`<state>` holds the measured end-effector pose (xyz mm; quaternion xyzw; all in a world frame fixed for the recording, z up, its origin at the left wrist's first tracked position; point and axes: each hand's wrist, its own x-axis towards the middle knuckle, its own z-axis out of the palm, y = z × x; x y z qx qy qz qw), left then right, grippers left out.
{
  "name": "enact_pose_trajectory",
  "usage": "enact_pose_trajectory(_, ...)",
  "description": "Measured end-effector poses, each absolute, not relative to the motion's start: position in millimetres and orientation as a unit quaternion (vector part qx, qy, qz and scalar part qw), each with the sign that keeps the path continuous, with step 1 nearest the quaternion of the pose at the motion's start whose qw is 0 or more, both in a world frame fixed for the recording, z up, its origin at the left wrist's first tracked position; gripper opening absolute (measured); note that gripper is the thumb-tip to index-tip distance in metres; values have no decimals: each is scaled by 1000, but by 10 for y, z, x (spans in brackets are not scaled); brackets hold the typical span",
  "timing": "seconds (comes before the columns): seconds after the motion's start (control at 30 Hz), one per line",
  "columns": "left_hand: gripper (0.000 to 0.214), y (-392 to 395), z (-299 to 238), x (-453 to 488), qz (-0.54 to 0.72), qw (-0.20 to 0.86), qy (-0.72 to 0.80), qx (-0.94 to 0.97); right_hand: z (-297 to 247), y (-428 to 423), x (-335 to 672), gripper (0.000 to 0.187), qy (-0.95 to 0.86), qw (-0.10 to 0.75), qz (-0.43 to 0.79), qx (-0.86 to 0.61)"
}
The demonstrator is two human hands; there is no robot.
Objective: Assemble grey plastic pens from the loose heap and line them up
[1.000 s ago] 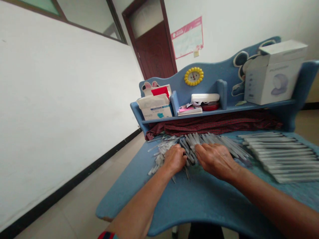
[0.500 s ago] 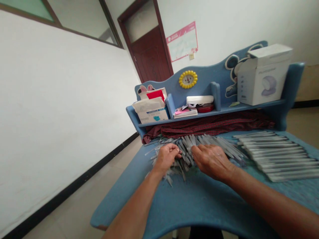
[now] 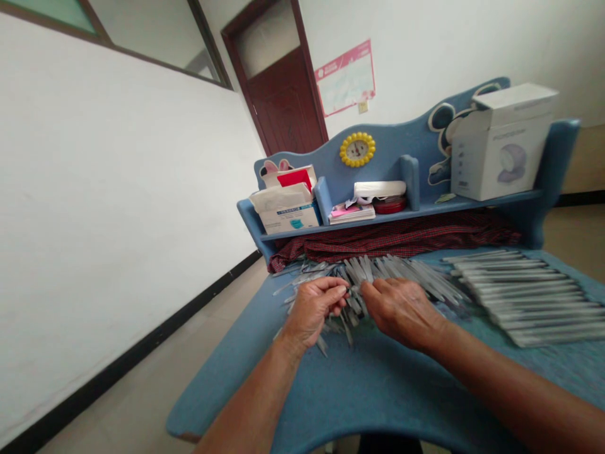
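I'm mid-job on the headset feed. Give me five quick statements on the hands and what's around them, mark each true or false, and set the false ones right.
1. The left hand has its thumb and forefinger pinched together, with a small dark piece at the tips. True.
2. The right hand rests on the white box. False: it is down at the thin pale strips on the table.
3. The red checked cloth lies beneath the blue shelf. True.
4. The neat row of pen-like sticks lies left of both hands. False: it lies to their right.
5. The white box stands at the shelf's left end. False: it stands towards the right end.
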<state>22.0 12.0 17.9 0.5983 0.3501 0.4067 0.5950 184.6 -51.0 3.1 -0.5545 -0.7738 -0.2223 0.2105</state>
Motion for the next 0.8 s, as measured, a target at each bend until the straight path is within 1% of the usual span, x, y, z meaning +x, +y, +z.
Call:
enact_pose_trajectory(0.2,21,108,165,243,422,560,355,618,25,-512,1831,18,-779,208,-219,-550)
enact_pose_trajectory(0.8,19,87,141,269,435,515,353,648,24,-524,1807,17,-785,187,-192,-559)
